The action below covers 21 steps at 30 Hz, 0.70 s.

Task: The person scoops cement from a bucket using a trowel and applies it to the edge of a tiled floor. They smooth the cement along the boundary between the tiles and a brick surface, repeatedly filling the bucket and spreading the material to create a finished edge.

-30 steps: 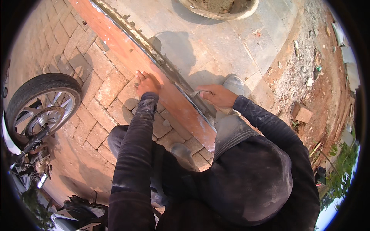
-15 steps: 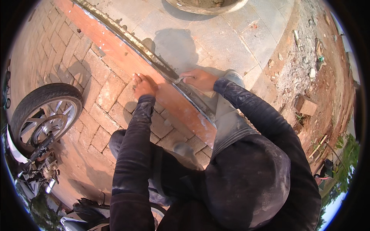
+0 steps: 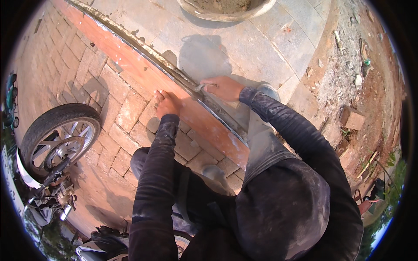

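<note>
A long orange-brown board (image 3: 143,69) runs diagonally from upper left to the middle, standing along the edge of a grey tiled floor. My left hand (image 3: 167,104) lies at its paver-side edge, fingers stretched out and holding nothing. On the board's other side, my right hand (image 3: 224,88) is closed on what looks like a trowel (image 3: 198,88); only its grey bent neck shows clearly, and the fist hides the handle. Just below that hand, wet grey mortar (image 3: 220,112) fills the narrow strip between board and tiles.
A round basin of mortar (image 3: 226,18) stands on the tiles at the top. Brick pavers (image 3: 117,98) cover the left side, where a motorcycle wheel (image 3: 61,139) stands close by. Rubble and a loose brick (image 3: 352,118) lie on bare earth at right.
The view has shifted slightly, so the basin and motorcycle wheel show more fully. My right hand stays closed near the same stretch of the strip; my left hand remains at the board's edge.
</note>
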Motion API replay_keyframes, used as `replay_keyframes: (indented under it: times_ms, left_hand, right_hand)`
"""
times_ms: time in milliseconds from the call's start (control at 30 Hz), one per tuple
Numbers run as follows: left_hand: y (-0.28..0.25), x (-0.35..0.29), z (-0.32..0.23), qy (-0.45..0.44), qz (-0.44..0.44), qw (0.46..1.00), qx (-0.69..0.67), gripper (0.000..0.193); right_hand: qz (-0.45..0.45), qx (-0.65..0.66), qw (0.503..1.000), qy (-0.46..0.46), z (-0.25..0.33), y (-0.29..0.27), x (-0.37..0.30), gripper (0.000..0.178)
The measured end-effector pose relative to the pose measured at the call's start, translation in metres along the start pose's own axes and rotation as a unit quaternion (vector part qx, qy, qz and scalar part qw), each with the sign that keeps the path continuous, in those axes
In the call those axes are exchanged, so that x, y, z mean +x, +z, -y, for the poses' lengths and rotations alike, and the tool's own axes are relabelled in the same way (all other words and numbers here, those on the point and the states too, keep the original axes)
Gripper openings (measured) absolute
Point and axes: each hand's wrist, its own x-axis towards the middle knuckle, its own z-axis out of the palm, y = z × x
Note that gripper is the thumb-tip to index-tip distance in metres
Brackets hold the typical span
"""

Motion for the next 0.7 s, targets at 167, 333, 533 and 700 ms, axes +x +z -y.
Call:
replay_keyframes:
  times_ms: [167, 333, 533, 700]
  left_hand:
    - [0.002, -0.001, 0.0, 0.001, 0.009, 1.0, -0.011, 0.111]
    - [0.004, -0.002, 0.011, 0.017, -0.02, 1.0, 0.002, 0.113]
    - [0.0, -0.005, 0.008, 0.018, -0.027, 0.999, -0.018, 0.112]
    - [-0.001, -0.003, -0.003, 0.0, 0.001, 1.0, -0.028, 0.11]
  right_hand:
    - [0.032, 0.042, 0.998, 0.026, -0.013, 0.022, 0.003, 0.044]
    - [0.116, 0.077, 0.981, 0.134, 0.026, -0.018, -0.064, 0.04]
    - [0.054, 0.051, 0.995, 0.063, 0.045, -0.027, -0.005, 0.039]
    - [0.021, 0.008, 0.999, 0.042, 0.012, 0.001, 0.071, 0.039]
